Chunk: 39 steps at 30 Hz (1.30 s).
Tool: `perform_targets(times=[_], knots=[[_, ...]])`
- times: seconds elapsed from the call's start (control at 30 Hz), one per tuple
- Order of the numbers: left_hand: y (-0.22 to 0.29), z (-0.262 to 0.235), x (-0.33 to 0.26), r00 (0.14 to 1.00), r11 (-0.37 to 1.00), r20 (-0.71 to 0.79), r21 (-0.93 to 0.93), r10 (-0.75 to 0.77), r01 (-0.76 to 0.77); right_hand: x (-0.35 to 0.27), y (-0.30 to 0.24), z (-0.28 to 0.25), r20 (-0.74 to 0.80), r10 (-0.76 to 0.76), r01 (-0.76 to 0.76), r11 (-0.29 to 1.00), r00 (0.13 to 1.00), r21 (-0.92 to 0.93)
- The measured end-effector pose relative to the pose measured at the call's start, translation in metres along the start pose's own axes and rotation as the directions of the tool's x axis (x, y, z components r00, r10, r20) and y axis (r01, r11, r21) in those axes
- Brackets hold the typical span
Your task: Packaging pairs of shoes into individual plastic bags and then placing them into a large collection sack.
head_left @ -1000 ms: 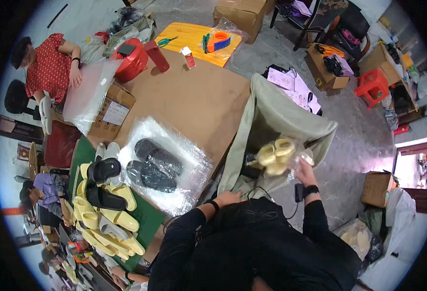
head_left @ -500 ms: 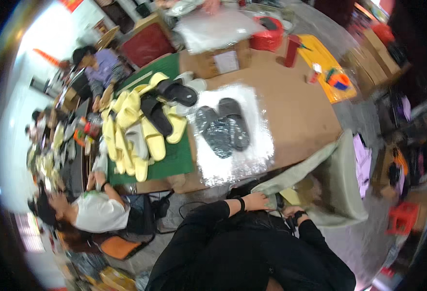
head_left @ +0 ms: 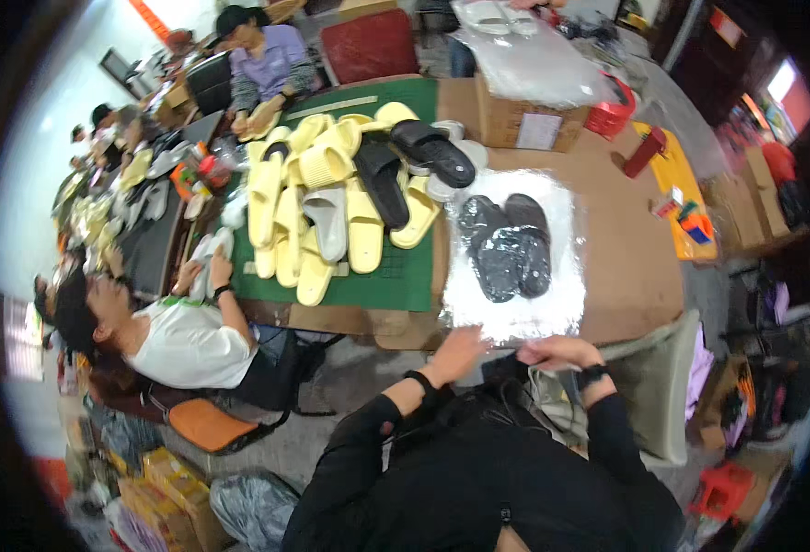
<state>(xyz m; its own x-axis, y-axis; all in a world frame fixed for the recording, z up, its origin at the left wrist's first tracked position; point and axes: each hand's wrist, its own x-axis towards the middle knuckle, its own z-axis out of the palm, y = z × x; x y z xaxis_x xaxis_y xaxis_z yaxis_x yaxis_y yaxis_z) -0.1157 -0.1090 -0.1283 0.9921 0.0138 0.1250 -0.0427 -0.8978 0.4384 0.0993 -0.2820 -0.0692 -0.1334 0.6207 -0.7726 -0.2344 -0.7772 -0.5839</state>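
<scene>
- While the left hand [head_left: 460, 355] is blurred at the near edge of the glossy plastic sheets [head_left: 515, 318], its grip cannot be told.
- Right hand [head_left: 561, 351], fingers curled, is near it by the table [head_left: 627, 293] edge; whether it grasps anything is unclear.
- Black slippers [head_left: 534, 258] in clear plastic lie on the sheets.
- Yellow, grey and black slides [head_left: 365, 235] crowd the green mat [head_left: 407, 287].

"Any lettering you can read?"
"None. The box [head_left: 502, 121] on the tabletop [head_left: 627, 285] bears a white label [head_left: 538, 132], its print too small to make out."
"And the wall [head_left: 92, 78]?"
"A red strip [head_left: 150, 18] there, nothing legible on it."
"That small carton [head_left: 669, 201]?"
"Too blurred."
</scene>
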Motion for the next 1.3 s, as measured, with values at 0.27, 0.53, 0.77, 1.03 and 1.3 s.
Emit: perform_targets(times=[0.27,0.53,0.77,1.03,1.3], knots=[[-0.060,-0.028,-0.016,0.992,0.991,-0.029,-0.062,-0.123,0.121,0.054,-0.019,0.052,-0.150,-0.097,0.069,0.981,0.984,-0.183],[-0.060,0.007,0.028,0.787,0.516,0.079,-0.714,-0.612,0.473,0.037,-0.012,0.004,-0.862,-0.384,0.437,0.872,0.332,-0.220],[-0.072,0.050,0.065,0.577,0.194,0.136,-0.859,-0.805,0.474,0.083,-0.009,-0.093,-0.893,-0.436,0.128,0.898,0.115,-0.422],[-0.068,0.051,0.077,0.495,-0.158,0.363,-0.899,-0.789,0.408,0.091,-0.020,-0.106,-0.774,-0.272,-0.142,0.896,0.572,-0.420],[-0.040,0.020,0.086,0.550,-0.325,0.360,-0.931,-0.753,0.163,0.094,-0.015,-0.127,-0.665,-0.398,0.279,0.917,0.632,-0.284]])
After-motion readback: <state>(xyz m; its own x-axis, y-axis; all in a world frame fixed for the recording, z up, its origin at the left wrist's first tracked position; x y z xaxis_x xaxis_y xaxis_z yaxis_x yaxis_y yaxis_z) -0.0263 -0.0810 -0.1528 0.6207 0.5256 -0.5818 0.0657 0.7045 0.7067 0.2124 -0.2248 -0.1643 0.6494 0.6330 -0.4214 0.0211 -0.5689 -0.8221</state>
